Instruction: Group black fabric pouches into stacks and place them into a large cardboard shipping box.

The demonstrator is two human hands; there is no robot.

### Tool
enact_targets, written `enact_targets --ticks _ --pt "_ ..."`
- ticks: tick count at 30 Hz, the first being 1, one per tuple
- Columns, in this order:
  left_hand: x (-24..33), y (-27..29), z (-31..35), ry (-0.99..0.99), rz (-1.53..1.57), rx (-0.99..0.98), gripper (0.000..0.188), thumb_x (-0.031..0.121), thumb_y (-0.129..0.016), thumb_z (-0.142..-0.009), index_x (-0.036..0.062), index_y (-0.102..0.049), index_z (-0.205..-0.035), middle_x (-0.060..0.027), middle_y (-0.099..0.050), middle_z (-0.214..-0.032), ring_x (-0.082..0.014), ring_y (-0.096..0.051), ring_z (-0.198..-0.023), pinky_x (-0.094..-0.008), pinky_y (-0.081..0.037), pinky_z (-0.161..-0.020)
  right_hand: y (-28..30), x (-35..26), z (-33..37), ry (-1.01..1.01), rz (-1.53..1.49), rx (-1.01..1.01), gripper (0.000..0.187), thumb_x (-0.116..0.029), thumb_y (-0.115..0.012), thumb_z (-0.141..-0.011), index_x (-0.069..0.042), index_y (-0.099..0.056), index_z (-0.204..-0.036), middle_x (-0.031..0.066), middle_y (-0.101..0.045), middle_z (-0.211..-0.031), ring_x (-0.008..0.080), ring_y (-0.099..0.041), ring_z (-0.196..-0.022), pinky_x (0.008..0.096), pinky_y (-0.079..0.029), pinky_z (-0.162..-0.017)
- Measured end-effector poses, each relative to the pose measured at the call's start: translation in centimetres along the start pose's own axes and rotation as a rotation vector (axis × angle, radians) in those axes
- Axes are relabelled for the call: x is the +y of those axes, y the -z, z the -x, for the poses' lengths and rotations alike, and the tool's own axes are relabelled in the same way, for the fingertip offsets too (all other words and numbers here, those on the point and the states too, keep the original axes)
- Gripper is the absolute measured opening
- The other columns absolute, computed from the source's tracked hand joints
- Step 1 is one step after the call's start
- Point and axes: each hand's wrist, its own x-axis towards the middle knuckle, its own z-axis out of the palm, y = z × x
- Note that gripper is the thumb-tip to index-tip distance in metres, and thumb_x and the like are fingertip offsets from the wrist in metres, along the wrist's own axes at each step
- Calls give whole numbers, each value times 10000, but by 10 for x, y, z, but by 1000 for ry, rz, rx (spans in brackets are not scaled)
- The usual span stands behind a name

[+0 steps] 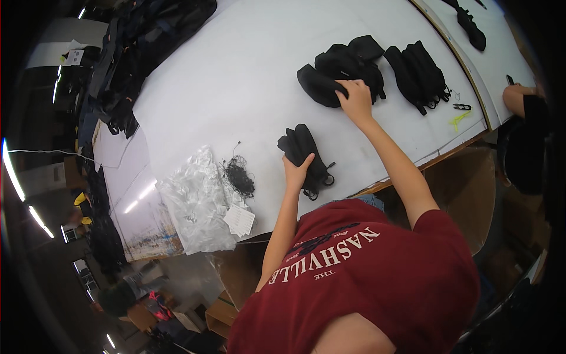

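Observation:
My left hand (297, 168) is closed round a small bundle of black fabric pouches (302, 139) near the table's front edge. Dark cord loops stick out of the bundle's near end. Farther off and to the right, my right hand (357, 98) grips a black pouch (318, 87) at its right end, thumb on top. That pouch lies against a heap of similar black pouches (345, 60). Parts of both grips are hidden under the fingers.
Another row of black pouches (416, 76) lies at the right, near thread snips (461, 107) and yellow strips (458, 120). Left of me are a tangle of black cord (238, 177), clear plastic bags (197, 200) and white labels (239, 220). Black bags (138, 53) fill the far left.

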Motion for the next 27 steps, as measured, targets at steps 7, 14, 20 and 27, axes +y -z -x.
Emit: enact_targets --ticks 7,14,20,27 --pt "5 -6 0 -33 6 44 869 377 -806 -707 -74 -345 -1290 -211 -454 -1247 -307 -478 -1168 -382 -380 -991 -4 -8 89 -932 -1514 -514 521 -97 -566 -890 -32 -386 -1375 90 -537 -1282 191 -514 -1177 315 -383 -1016" --pt "5 -4 0 -21 30 -6 889 387 -789 -728 -83 -319 -1319 -233 -437 -1267 -316 -462 -1184 -386 -368 -1002 -40 -29 146 -635 -368 -491 488 -229 -540 -903 -89 -428 -1358 212 -569 -1136 350 -605 -942 393 -464 -859" --pt "27 -13 8 -190 -71 122 1056 435 -808 -684 -96 -223 -1384 -285 -388 -1329 -374 -413 -1236 -417 -340 -1036 -43 -15 162 -316 -457 -424 377 -226 -520 -899 -152 -548 -1268 159 -565 -1117 345 -569 -992 412 -453 -874" --pt "36 -16 13 -170 -267 197 1221 509 -811 -636 -108 -105 -1419 -326 -306 -1391 -426 -333 -1294 -442 -290 -1075 -29 -8 94 25 40 -337 464 -103 -615 -788 -138 -565 -1248 119 -544 -1177 327 -490 -1104 424 -394 -941"
